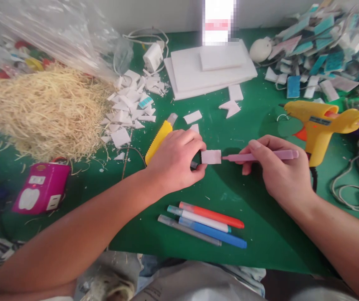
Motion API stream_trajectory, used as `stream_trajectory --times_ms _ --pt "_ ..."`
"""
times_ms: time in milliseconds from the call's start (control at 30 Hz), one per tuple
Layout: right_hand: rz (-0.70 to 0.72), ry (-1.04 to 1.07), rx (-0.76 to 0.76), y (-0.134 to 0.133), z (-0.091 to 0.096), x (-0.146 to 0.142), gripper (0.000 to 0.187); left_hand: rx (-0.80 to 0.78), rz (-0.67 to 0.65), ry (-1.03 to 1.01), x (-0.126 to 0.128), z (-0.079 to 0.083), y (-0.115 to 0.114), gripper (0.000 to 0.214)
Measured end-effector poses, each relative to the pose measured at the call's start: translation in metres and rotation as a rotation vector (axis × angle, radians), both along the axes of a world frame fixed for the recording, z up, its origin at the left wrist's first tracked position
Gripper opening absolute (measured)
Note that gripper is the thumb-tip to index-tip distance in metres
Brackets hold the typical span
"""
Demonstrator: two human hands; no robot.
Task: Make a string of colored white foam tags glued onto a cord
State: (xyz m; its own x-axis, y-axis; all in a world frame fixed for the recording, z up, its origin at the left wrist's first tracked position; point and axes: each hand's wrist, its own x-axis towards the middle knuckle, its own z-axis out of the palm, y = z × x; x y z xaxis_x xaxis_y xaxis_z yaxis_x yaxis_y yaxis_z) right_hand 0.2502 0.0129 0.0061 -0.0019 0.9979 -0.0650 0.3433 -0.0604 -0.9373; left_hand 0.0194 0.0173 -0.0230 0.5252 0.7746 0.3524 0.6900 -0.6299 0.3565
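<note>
Pale pinkish-white, a small rectangular block of what looks like foam (211, 157) sits in the left hand (178, 156), above the green tabletop (129, 234) and near the middle of the view. Thumb and forefinger pinch its left end, with a dark edge showing there that I cannot make out; the other fingers curl behind. The right hand (284, 169) grips a slim pink plastic marker (261, 155) like a pen, thumb on top, its tip pointing left and meeting, or just beside, the block's right end; actual contact is hard to tell.

Marking or colouring the block seems to be the step in hand. A next stroke would call for a firm pinch on the left and a light, level pass of the tip, with the block turned if another face needs ink.

Both forearms come in from the lower corners and angle inward, the left wrist nearly straight, the right palm turned toward the left hand. Four capped felt-tips, red-orange (211, 214), white-and-teal (203, 220), blue (214, 233) and grey (188, 229), lie side by side nearer the body.
</note>
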Motion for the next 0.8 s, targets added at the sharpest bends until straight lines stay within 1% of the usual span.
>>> stream_trajectory --times_ms 67,133,200,267,333,433,567,700,800 --pt "-0.008 0.018 0.017 0.0003 -0.0004 0.0001 0.034 -0.004 0.003 0.006 -0.0001 0.0001 -0.0001 0.013" --pt "0.017 0.003 -0.004 0.0005 -0.001 0.0003 0.038 -0.001 0.0 0.006 0.0 0.0004 0.0 0.013" --pt "0.013 -0.012 -0.025 0.0004 -0.0015 0.0005 0.04 0.006 -0.004 0.004 0.0003 0.0005 0.0002 0.013" --pt "-0.026 0.004 -0.012 0.0002 -0.0014 0.0003 0.034 0.014 -0.005 -0.001 0.0006 0.0005 0.0003 0.013" --pt "-0.026 0.011 -0.01 0.0001 -0.0009 0.0 0.03 0.015 -0.002 -0.002 0.0007 0.0004 0.0003 0.013" --pt "0.008 -0.007 -0.042 0.0002 -0.0001 -0.0007 0.036 0.009 -0.001 0.0 0.0002 0.0001 0.0 0.014" --pt "-0.027 0.024 -0.001 0.0005 0.0001 -0.0012 0.031 0.001 -0.002 0.003 -0.0004 -0.0002 -0.0001 0.014" --pt "0.005 -0.003 -0.034 0.0 0.0007 -0.001 0.038 -0.01 -0.003 0.002 -0.0006 -0.0002 0.0003 0.014" --pt "-0.029 0.039 -0.003 -0.0001 0.0005 -0.001 0.03 -0.013 0.004 0.003 -0.0007 0.0001 0.0003 0.013"
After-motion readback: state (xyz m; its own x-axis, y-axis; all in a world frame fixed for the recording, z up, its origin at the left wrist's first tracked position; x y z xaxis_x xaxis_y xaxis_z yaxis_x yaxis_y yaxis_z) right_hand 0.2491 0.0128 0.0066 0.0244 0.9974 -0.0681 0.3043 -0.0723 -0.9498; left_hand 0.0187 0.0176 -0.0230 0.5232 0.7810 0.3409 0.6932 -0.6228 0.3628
